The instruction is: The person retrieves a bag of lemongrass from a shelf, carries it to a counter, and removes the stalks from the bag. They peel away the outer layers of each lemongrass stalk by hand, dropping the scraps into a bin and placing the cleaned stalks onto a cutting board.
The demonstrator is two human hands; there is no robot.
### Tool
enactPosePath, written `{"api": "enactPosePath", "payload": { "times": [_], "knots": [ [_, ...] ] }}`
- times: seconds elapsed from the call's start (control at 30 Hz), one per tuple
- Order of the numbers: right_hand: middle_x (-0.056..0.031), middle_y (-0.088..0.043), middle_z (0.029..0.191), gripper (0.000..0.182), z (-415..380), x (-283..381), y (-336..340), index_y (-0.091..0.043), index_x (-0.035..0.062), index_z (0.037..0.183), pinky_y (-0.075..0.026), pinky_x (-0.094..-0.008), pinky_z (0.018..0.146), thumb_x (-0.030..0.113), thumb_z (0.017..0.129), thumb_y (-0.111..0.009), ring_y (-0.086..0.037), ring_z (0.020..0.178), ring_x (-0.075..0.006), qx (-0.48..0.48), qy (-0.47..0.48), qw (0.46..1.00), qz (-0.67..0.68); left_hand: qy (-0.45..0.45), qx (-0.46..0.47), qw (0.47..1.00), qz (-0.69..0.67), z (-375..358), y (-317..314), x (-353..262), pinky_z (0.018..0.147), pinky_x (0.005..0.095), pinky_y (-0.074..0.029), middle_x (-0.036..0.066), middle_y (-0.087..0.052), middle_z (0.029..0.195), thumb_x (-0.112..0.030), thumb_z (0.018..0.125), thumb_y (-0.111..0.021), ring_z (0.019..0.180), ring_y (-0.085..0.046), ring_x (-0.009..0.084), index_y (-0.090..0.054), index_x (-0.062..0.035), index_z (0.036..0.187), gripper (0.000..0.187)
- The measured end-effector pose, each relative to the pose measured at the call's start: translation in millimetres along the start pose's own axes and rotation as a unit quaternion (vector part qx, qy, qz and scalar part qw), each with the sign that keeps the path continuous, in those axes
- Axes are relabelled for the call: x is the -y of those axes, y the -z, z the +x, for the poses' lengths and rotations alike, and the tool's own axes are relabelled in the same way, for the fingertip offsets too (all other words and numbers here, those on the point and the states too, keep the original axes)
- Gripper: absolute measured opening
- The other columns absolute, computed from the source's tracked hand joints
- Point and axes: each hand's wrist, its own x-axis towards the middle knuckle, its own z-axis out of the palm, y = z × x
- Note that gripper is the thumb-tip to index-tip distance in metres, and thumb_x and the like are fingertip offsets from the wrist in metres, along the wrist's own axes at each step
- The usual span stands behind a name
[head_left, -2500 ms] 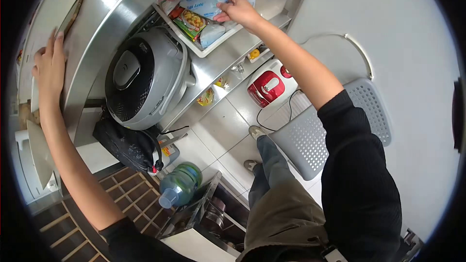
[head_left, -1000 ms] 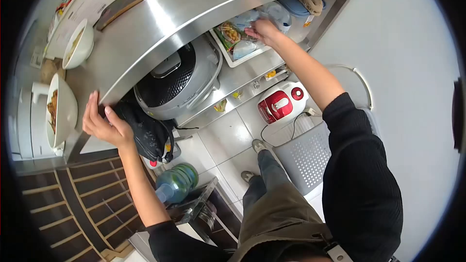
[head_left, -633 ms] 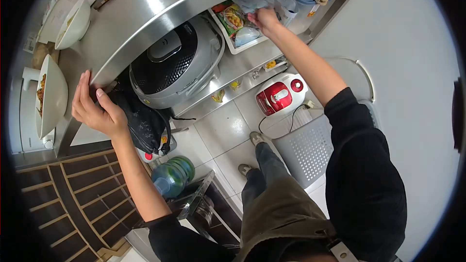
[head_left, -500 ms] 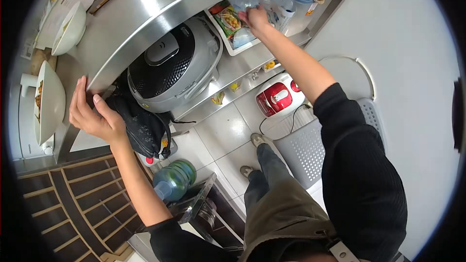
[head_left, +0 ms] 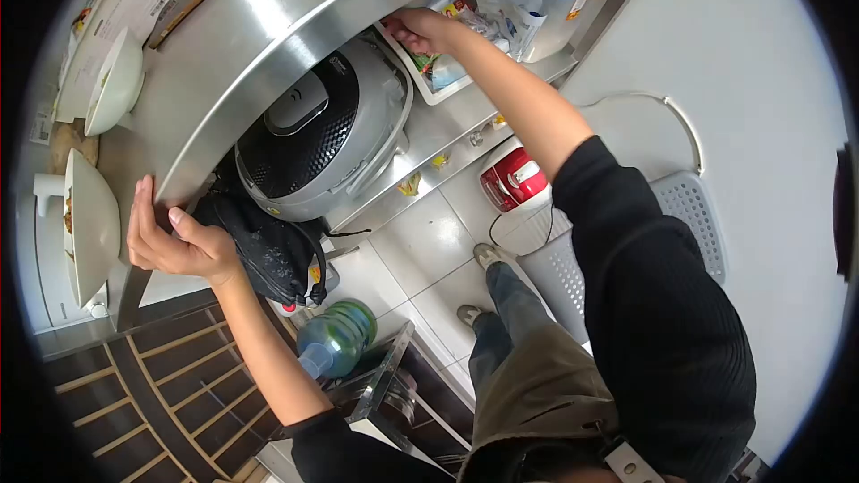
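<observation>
My left hand (head_left: pixel 183 237) rests against the edge of the steel counter (head_left: pixel 215 116), its fingers stretched out and the thumb apart. My right hand (head_left: pixel 424 31) is in a white tray (head_left: pixel 445 92) on the shelf below, near its left side. The fingers are curled and partly hidden, and anything in them cannot be made out. Colourful food packets (head_left: pixel 456 9) and clear plastic bags lie in the tray beside the hand. Left of the tray stands a large grey and black rice cooker (head_left: pixel 327 130).
Bowls (head_left: pixel 94 228) stand on the counter near my left hand. A black bag (head_left: pixel 268 250) hangs below it. On the floor are a blue-green water bottle (head_left: pixel 338 338), a red and white appliance (head_left: pixel 517 181) and a grey perforated basket (head_left: pixel 689 215). A lidded container (head_left: pixel 550 9) stands right of the tray.
My right hand has moved left across the tray, away from the clear plastic bag it was touching. My left hand stays at the counter edge. The view has shifted slightly.
</observation>
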Motion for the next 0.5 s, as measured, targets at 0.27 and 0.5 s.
{"api": "enactPosePath", "payload": {
  "times": [0.27, 0.5],
  "knots": [
    [-0.0132, -0.047, 0.124, 0.037, -30, -44, 45, -0.047, 0.0186, 0.122, -0.034, -0.0513, 0.096, 0.024, 0.085, -0.045, -0.045, 0.114, -0.0324, -0.272, 0.337, 0.555, -0.710, 0.012, -0.008, 1.000, 0.000, 1, -1, -1, 0.084, 0.0290, -0.031, 0.005, -0.062, 0.103, -0.018, 0.082, -0.042, 0.094, -0.053, 0.0178, -0.061, -0.0045, 0.104, 0.032],
    [-0.0154, -0.044, 0.127, 0.043, -21, -43, 36, -0.043, 0.0190, 0.127, -0.024, -0.0592, 0.100, 0.027, 0.086, -0.045, -0.040, 0.119, -0.0355, -0.286, 0.154, 0.598, -0.732, 0.008, 0.022, 1.000, 0.005, 5, 6, -8, 0.088, 0.0319, -0.033, 0.008, -0.061, 0.105, -0.017, 0.083, -0.044, 0.098, -0.051, 0.0220, -0.059, -0.0025, 0.107, 0.032]
  ]
}}
